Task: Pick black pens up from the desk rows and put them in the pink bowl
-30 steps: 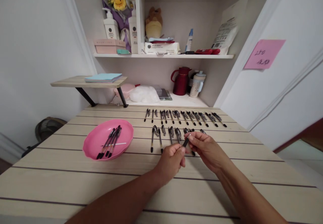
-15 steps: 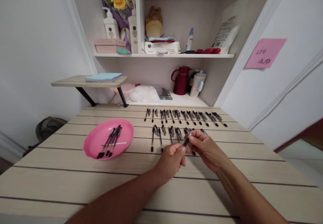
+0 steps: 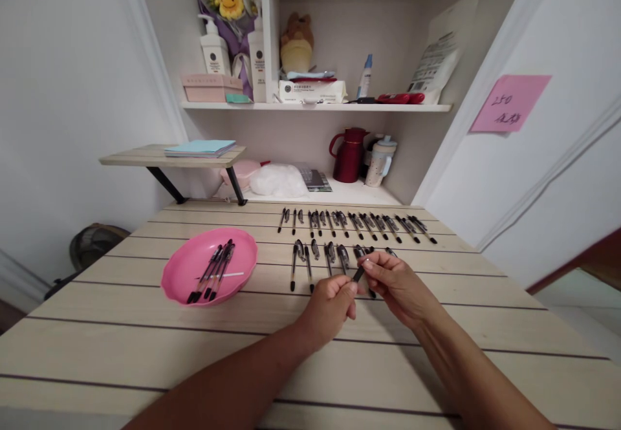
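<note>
A black pen part (image 3: 359,274) is pinched by the left hand (image 3: 330,304) and right hand (image 3: 400,284) above the table (image 3: 194,359); beyond, loose pens (image 3: 294,268) are laid in two rows, other pens (image 3: 220,271) in a pink bowl (image 3: 184,267).

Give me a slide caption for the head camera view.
Both hands hold a slim dark piece, rows of pens beyond, pink dish at left.

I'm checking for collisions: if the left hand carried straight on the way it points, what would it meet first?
Most likely the right hand, at the far end of the dark pen part held by the left hand; with one view, exact depth is unclear.
</note>
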A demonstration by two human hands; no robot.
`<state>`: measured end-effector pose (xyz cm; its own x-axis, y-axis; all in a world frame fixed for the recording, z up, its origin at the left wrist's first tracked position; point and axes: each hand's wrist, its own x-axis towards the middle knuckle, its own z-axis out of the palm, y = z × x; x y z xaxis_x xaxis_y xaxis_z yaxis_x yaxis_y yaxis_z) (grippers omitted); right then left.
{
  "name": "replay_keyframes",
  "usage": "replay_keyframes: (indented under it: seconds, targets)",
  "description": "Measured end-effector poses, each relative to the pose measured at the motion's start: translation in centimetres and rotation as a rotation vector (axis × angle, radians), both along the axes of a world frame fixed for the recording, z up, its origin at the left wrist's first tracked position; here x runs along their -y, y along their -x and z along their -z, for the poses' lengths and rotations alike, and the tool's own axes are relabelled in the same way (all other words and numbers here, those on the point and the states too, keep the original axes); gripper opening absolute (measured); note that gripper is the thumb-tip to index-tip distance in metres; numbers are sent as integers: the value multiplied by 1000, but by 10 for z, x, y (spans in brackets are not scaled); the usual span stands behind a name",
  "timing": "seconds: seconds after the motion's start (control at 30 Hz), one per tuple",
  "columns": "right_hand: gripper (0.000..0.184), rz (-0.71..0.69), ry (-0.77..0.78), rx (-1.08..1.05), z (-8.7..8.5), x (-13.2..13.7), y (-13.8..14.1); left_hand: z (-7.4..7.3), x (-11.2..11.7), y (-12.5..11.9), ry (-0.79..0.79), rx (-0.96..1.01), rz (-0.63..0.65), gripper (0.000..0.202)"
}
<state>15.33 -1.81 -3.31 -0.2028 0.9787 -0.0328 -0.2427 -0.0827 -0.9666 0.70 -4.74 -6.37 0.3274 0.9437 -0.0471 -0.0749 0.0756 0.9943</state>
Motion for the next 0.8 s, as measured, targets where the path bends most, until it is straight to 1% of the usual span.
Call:
replay_keyframes:
  seconds: [0.07,0.2,0.23,0.3,0.37,0.43,0.53,0.6,0.7,0.73,0.8]
  targets:
    - [25,9,-6,22,1,0,-1,1,0,0,-7,-7,2,29]
    - [33,-86,0,-15,-1,1,-3,0,0,0,-7,-13,-1,29]
    - [33,-81,2,-14,-2,1,-4,1,0,0,-5,-18,0,30]
    - [28,-28,-2,21,-1,0,-4,1,0,0,-4,-34,3,31]
    - [27,20,-5,65,0,-1,-4,2,0,0,-5,-50,2,31]
    - [27,-2,-9,75,0,0,-4,2,0,0,-9,-54,6,31]
    - [31,-88,-10,38,0,0,-5,1,-1,1,-20,-44,10,30]
    - [30,-76,-6,37,1,-1,-5,2,-1,1,-24,-50,7,30]
    - [24,-5,-14,88,2,-3,-3,3,-2,1,-19,-65,6,29]
    - [24,-6,-18,101,2,-3,-3,3,-2,1,-14,-59,3,29]
    - [25,-53,-20,94,1,-4,-3,1,-1,1,4,-23,-4,28]
